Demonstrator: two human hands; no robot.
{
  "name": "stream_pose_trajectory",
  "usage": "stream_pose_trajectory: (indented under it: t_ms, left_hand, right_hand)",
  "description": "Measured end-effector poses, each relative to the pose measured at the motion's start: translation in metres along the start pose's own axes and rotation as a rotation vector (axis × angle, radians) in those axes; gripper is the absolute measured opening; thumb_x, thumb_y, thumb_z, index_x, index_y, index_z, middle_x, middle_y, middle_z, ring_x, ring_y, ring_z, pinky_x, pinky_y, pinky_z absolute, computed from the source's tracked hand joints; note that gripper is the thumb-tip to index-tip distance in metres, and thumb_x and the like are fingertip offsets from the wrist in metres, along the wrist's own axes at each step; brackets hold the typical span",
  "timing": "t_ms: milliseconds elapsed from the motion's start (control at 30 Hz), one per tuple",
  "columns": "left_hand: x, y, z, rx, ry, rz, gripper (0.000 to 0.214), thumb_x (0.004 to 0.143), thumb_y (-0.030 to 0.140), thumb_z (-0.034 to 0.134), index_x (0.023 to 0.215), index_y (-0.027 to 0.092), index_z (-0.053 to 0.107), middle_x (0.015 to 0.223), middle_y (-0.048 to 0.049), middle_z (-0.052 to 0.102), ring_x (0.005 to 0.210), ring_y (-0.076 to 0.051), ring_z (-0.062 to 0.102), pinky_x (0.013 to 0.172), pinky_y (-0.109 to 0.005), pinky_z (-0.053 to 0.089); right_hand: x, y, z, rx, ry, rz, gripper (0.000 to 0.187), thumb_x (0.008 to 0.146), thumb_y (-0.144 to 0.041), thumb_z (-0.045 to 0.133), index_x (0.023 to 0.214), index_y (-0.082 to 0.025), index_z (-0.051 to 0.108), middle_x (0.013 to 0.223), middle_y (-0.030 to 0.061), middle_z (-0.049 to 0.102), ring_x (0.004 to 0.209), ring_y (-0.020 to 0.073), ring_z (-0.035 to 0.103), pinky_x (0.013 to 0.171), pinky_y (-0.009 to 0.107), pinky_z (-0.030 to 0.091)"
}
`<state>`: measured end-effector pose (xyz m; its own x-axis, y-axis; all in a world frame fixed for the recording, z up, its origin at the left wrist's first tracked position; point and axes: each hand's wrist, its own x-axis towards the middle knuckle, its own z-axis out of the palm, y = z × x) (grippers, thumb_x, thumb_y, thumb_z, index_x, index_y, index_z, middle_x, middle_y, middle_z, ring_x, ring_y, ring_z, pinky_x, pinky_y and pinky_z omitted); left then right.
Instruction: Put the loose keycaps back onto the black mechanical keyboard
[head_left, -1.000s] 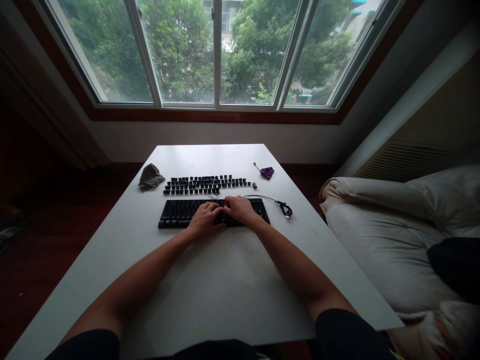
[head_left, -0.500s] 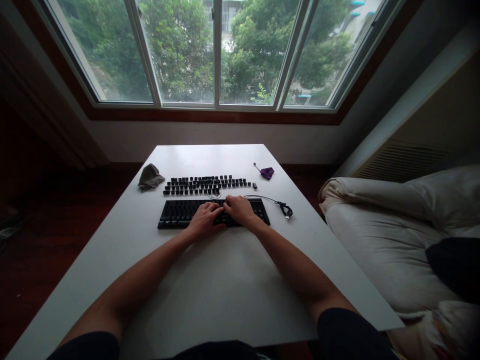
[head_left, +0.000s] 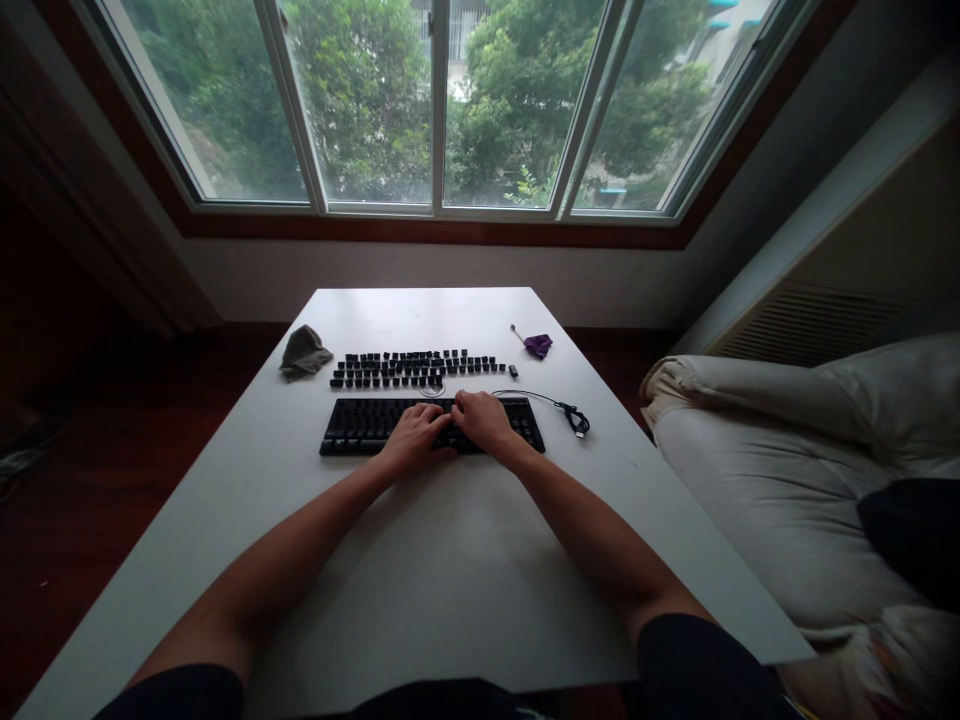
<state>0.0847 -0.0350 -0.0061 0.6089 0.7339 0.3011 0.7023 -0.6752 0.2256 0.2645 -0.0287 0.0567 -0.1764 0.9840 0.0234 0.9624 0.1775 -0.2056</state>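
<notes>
Black keyboard (head_left: 352, 428) lies across the white table (head_left: 465, 570), nearer its far edge. We see the left hand (head_left: 415, 432) bend its fingers over it, the right hand (head_left: 482, 416) curl; whether either grips anything, we cannot tell. A rearward shove could scatter loose keycaps (head_left: 386, 381) just beyond.

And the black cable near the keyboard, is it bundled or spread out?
Partly bundled: much of the cable lies looped in a bunch right of the keyboard, while one thin length runs loose behind it.
</notes>
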Motion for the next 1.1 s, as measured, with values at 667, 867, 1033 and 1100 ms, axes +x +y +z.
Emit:
stream_pose_trajectory:
  t_ms: [667, 867, 1033, 1100]
  left_hand:
    - [0.003, 0.002, 0.001, -0.123, 0.121, -0.137, 0.026, 0.097, 0.039, 0.052, 0.114, 0.023, 0.062, 0.114, -0.0078, 0.065, 0.109, -0.025, 0.057, 0.098, -0.043, 0.045]
    - [0.003, 0.003, 0.002, -0.166, 0.192, -0.194, 0.025, 0.096, 0.036, 0.053, 0.113, 0.022, 0.065, 0.110, -0.0073, 0.067, 0.105, -0.025, 0.060, 0.093, -0.040, 0.048]
    - [0.002, 0.005, 0.001, -0.123, 0.208, -0.201, 0.024, 0.096, 0.035, 0.055, 0.112, 0.022, 0.066, 0.106, -0.0066, 0.069, 0.102, -0.025, 0.061, 0.092, -0.039, 0.047]
    - [0.002, 0.006, 0.000, -0.101, 0.214, -0.200, 0.023, 0.097, 0.034, 0.054, 0.112, 0.022, 0.066, 0.106, -0.0068, 0.069, 0.101, -0.025, 0.061, 0.091, -0.039, 0.047]
  right_hand:
    - [0.004, 0.002, -0.008, 0.115, 0.119, -0.048, 0.026, 0.098, -0.037, 0.046, 0.103, -0.022, 0.067, 0.090, 0.0067, 0.073, 0.085, 0.0202, 0.065, 0.073, 0.026, 0.037]
    - [0.009, 0.008, -0.002, 0.218, 0.165, -0.075, 0.024, 0.095, -0.037, 0.048, 0.093, -0.022, 0.067, 0.079, 0.0033, 0.070, 0.076, 0.0173, 0.061, 0.068, 0.025, 0.033]
    - [0.014, 0.012, 0.002, 0.303, 0.179, -0.046, 0.021, 0.092, -0.036, 0.054, 0.085, -0.021, 0.066, 0.073, 0.0026, 0.068, 0.074, 0.0171, 0.061, 0.069, 0.024, 0.037]
    - [0.017, 0.015, 0.002, 0.375, 0.169, -0.042, 0.019, 0.090, -0.034, 0.056, 0.080, -0.021, 0.065, 0.072, 0.0020, 0.068, 0.074, 0.0168, 0.062, 0.069, 0.024, 0.039]
